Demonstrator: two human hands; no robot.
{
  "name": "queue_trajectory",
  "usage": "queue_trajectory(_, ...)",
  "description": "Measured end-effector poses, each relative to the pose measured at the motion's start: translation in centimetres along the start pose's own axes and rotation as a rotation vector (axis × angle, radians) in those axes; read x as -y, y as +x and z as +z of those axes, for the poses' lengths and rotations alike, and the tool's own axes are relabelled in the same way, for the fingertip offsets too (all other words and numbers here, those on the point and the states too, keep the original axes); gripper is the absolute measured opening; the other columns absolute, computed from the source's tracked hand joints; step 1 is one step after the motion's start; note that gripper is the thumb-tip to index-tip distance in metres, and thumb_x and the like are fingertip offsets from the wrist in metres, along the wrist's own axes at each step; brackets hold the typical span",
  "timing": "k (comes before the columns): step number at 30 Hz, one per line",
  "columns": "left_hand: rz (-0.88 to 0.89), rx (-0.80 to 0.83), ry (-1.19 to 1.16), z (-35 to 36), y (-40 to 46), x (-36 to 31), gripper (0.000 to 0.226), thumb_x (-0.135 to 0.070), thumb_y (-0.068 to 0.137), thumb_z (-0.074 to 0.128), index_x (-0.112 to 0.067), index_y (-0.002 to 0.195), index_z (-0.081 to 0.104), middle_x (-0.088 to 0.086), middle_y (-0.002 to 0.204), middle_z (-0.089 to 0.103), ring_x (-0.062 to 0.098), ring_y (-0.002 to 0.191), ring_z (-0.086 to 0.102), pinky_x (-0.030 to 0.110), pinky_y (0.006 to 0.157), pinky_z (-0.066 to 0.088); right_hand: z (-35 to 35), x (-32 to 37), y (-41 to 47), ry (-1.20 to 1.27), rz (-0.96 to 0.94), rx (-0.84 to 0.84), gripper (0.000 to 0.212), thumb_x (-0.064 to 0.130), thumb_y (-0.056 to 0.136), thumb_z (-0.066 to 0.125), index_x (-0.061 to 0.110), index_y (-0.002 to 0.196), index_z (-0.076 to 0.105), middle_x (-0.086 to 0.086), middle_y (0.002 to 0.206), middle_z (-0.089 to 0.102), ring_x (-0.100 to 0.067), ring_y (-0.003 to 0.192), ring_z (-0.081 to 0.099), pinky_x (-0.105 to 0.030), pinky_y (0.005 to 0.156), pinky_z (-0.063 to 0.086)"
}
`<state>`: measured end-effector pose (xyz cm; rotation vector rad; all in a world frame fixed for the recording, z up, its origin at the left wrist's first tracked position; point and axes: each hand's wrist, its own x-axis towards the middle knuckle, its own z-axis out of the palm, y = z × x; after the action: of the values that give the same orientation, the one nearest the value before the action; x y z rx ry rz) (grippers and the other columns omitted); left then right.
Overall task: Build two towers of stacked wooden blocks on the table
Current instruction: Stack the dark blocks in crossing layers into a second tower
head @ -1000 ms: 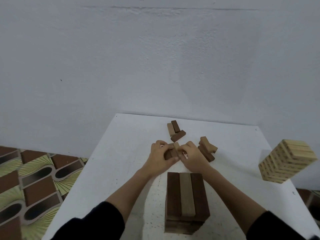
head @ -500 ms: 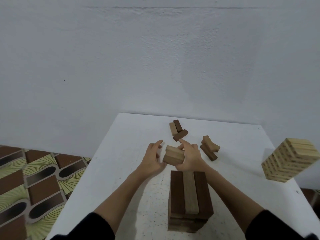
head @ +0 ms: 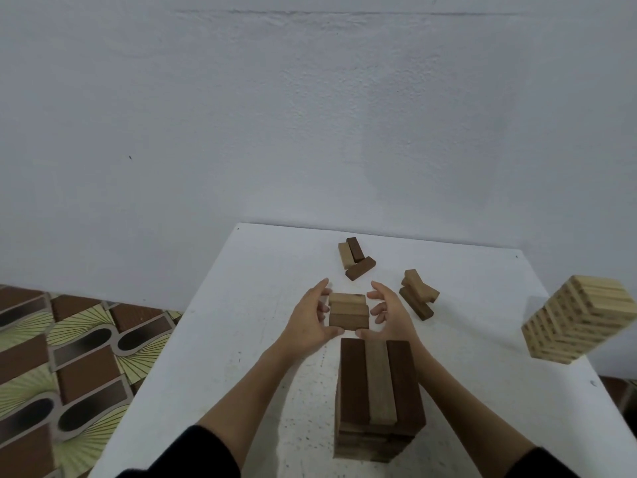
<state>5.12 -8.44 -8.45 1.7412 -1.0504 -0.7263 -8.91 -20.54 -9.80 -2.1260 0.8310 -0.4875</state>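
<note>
Left hand (head: 308, 320) and right hand (head: 387, 317) together grasp three side-by-side blocks (head: 348, 311) in their fingers, above the white counter (head: 241, 322), just beyond the near dark tower (head: 377, 398).

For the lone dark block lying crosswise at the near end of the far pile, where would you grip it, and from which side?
Grip the dark block across its two long side faces near the middle, coming down from above. It lies flat on the table, long sides exposed; its far end appears to touch the pale and dark blocks behind it, so an end-on pinch looks crowded.
</note>
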Motion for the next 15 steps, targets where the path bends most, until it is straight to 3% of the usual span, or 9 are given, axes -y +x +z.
queue_trajectory(3,-0.005,-0.009,-0.017,0.17,-0.1,-0.01,0.088,-0.008,0.072,0.08,-0.022,0.144,0.031,-0.004,0.127,0.047,0.015,0.098,0.051,0.015,0.076,0.047,0.04,0.0,-0.09,0.031,-0.012,-0.007,0.094,0.011,0.06,0.087,0.005,0.137,0.035,-0.012,0.122,0.052,-0.019,0.083,0.054,-0.01,0.065,0.046)
queue_trajectory(6,-0.005,-0.015,-0.027,0.23,-0.12,0.05,0.087,-0.009,0.072,0.08,-0.022,0.143,0.032,-0.004,0.126,0.048,0.016,0.099,0.051,0.017,0.079,0.048,0.1,0.09,-0.19,0.067,-0.025,-0.026,0.096,0.025,0.054,0.08,0.004,0.136,0.036,-0.005,0.115,0.05,-0.019,0.082,0.054,-0.009,0.066,0.046)
queue_trajectory(9,-0.002,-0.02,-0.026,0.24,-0.15,0.14,0.087,-0.009,0.072,0.081,-0.023,0.143,0.033,-0.003,0.125,0.048,0.016,0.099,0.052,0.019,0.081,0.049,0.17,-0.09,-0.13,0.068,-0.036,-0.032,0.094,0.02,0.056,0.084,0.002,0.136,0.037,-0.011,0.118,0.052,-0.019,0.081,0.054,-0.008,0.066,0.046)
queue_trajectory(15,-0.008,-0.028,-0.03,0.3,-0.17,0.22,0.086,-0.008,0.073,0.08,-0.022,0.143,0.033,-0.004,0.127,0.048,0.016,0.101,0.052,0.014,0.079,0.046,0.1,-0.17,0.02,0.054,-0.046,-0.023,0.096,0.03,0.052,0.075,0.001,0.136,0.037,-0.014,0.121,0.053,-0.018,0.08,0.055,-0.006,0.065,0.046)
